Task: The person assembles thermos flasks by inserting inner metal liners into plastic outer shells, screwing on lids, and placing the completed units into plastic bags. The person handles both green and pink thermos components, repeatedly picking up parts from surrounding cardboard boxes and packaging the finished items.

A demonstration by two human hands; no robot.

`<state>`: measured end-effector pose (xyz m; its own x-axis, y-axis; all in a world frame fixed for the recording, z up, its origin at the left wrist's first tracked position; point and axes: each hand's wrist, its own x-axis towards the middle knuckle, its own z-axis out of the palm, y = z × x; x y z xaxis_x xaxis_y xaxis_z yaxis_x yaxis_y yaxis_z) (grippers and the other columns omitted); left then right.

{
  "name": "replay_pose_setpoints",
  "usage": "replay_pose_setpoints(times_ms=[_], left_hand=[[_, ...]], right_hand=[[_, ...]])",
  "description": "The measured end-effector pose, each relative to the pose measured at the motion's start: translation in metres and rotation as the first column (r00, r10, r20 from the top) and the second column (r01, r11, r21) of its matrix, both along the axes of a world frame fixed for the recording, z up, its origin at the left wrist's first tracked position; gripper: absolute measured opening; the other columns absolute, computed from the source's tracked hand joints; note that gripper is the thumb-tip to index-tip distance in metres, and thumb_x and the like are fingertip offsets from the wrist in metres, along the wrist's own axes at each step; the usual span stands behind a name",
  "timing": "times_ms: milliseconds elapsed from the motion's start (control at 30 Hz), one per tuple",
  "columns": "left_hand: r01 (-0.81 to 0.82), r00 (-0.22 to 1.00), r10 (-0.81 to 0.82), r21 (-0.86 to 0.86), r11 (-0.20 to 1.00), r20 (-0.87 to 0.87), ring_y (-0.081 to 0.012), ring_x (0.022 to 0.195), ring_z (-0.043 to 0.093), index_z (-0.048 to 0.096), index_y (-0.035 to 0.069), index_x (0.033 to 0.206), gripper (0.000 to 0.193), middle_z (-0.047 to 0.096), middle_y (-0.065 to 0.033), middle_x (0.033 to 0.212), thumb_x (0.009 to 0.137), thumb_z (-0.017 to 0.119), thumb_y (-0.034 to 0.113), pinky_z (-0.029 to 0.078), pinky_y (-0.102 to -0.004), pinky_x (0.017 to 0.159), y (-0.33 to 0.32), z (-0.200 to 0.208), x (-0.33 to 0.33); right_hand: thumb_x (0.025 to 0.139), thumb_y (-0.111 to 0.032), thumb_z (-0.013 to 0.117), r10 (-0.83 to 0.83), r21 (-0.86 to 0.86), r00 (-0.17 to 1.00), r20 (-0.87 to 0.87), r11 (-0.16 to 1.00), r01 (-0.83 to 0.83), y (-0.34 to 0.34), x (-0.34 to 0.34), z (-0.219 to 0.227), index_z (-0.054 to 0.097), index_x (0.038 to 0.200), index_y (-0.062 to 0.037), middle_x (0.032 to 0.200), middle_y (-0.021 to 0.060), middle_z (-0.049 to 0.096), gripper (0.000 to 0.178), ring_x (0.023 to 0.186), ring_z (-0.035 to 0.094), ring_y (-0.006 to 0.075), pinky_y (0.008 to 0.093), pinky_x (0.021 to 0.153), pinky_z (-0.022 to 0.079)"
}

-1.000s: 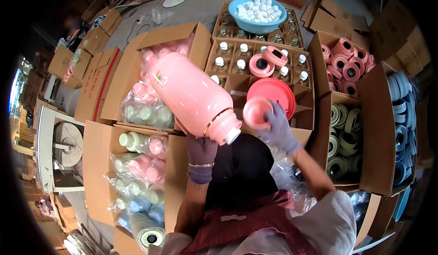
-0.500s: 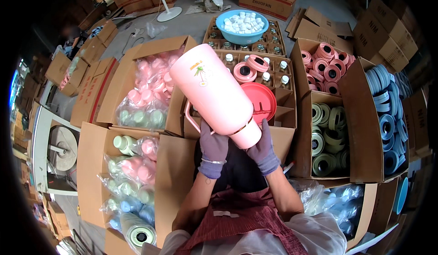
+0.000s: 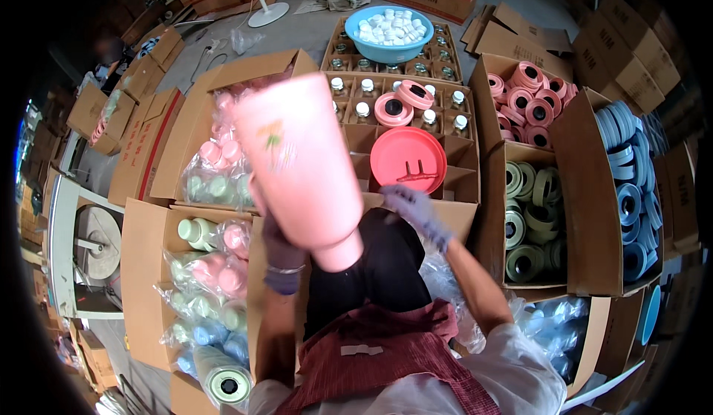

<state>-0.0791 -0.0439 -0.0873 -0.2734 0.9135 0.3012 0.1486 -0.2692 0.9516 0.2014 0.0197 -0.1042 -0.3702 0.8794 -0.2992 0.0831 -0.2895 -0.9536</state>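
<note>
"Pink plastic, by the look of it. Where is the flask (image 3: 303, 166)?"

"Raised above the person's lap, tilted, its narrow end pointing down toward the person. The left hand (image 3: 282, 248) holds it from behind at the lower left; the fingers seem closed on it, though its body hides most of them."

"And the right hand (image 3: 416, 211)?"

"Partly open, loosely curled, nothing visible in it. It's by the near rim of the red dish (image 3: 405, 146); blur hides whether they touch."

"How would the flask handle?"

"Stiff and bulky, I'd guess, not very heavy, slippery on that smooth wall. Any glass inside would make it fragile. I'd grip the side and support the narrow end."

"Farther out?"

"A dark two-pronged piece (image 3: 417, 177) in the dish, then pink rings (image 3: 382, 109), white-capped bottles (image 3: 458, 103) in a divided carton (image 3: 462, 156), and a blue basin (image 3: 390, 52) of white caps (image 3: 390, 27)."
</note>
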Motion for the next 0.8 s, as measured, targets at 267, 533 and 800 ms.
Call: replay_pose_setpoints(times_ms=[267, 533, 800], left_hand=[[0.042, 0.719, -0.221, -0.276, 0.96, -0.659, -0.0378, 0.091, 0.063, 0.067, 0.004, 0.105, 0.032, 0.068, -0.0164, 0.099, 0.075, 0.064, 0.015, 0.049, -0.0416, 0.08, -0.054, 0.001, -0.075], [0.09, 0.774, -0.205, -0.216, 0.972, -0.6, -0.0395, 0.085, 0.062, 0.067, 0.002, 0.098, 0.026, 0.065, -0.0192, 0.093, 0.074, 0.064, 0.013, 0.049, -0.0417, 0.075, -0.043, -0.006, -0.082], [0.313, 0.735, -0.344, -0.158, 0.937, -0.584, -0.0357, 0.088, 0.065, 0.068, 0.0, 0.1, 0.029, 0.067, -0.0201, 0.097, 0.074, 0.062, 0.01, 0.052, -0.0397, 0.077, -0.024, 0.004, -0.072]], right_hand=[[0.091, -0.023, 0.053, -0.285, 0.251, 0.029, 0.958, 0.789, -0.561, 0.134, 0.06, -0.216, 0.062, 0.115, -0.0086, 0.117, 0.0136, 0.058, 0.029, 0.102, 0.061, 0.0312, 0.0489, 0.076, 0.055], [0.091, -0.015, 0.058, 0.155, -0.004, 0.984, -0.093, 0.988, -0.156, 0.08, 0.007, -0.033, 0.058, 0.101, -0.0024, 0.098, 0.0077, 0.06, 0.016, 0.087, 0.06, 0.0139, 0.0308, 0.079, 0.05], [0.081, -0.021, 0.066, 0.28, 0.855, 0.829, 0.484, 0.053, -0.517, 0.005, 0.003, 0.084, 0.058, 0.098, -0.0107, 0.105, 0.0101, 0.055, 0.022, 0.096, 0.055, 0.0316, 0.0417, 0.09, 0.045]])
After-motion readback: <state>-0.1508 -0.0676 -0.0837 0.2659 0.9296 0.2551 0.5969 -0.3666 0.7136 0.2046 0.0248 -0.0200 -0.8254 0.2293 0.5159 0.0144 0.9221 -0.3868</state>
